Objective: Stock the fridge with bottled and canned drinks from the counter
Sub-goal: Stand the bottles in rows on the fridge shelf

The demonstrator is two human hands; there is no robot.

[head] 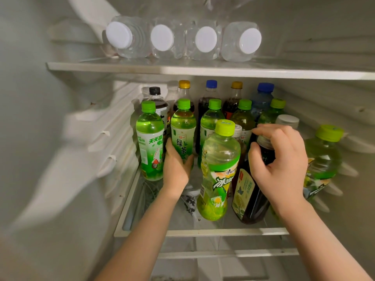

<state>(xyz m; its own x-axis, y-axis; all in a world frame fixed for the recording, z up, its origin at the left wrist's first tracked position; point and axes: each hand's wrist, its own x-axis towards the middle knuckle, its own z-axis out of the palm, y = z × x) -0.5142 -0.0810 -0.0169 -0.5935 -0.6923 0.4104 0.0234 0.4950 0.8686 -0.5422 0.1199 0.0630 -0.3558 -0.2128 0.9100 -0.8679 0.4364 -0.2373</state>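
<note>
Both hands are inside the open fridge at the middle shelf. My left hand grips the lower part of a green tea bottle with a green cap, in the second row from the front. My right hand curls round the neck of a dark drink bottle with a yellow-green label, at the front right. Between the two hands a light green iced tea bottle stands at the front. Behind them stand several more green-capped bottles and dark soda bottles with yellow, blue and black caps.
Several clear water bottles with white caps lie on their sides on the upper glass shelf. Another light green bottle stands at the far right by the ribbed fridge wall. A white-capped bottle sits behind my right hand.
</note>
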